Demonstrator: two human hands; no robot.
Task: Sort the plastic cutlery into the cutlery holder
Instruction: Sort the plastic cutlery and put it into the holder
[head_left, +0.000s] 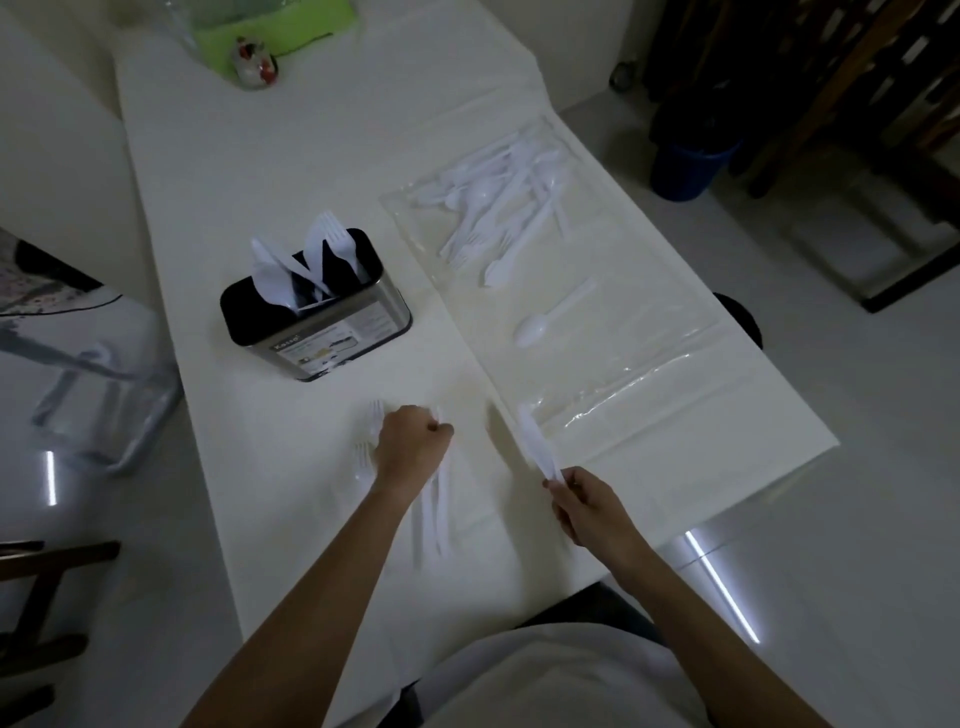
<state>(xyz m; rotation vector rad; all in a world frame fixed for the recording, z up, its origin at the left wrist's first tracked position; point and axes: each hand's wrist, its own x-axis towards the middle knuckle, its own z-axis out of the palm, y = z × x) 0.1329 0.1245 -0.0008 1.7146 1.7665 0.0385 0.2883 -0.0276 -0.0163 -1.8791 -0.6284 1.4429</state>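
Observation:
A steel cutlery holder (332, 332) with a black top stands mid-table, holding several white forks and knives upright. My left hand (413, 441) is closed around a bundle of white plastic forks (431, 512) lying on the table, tines poking out at its left. My right hand (584, 501) pinches the handle end of a white plastic knife (537, 447), blade pointing away. A pile of white cutlery (501, 200) lies on a clear plastic sheet (613, 364) at the right. A single spoon (545, 319) lies apart, below the pile.
A small figurine (254, 65) and a green item (275, 23) sit at the table's far end. The table's right edge (779, 415) drops to the floor, where a blue bin (685, 169) stands. A clear chair (93, 374) stands at the left.

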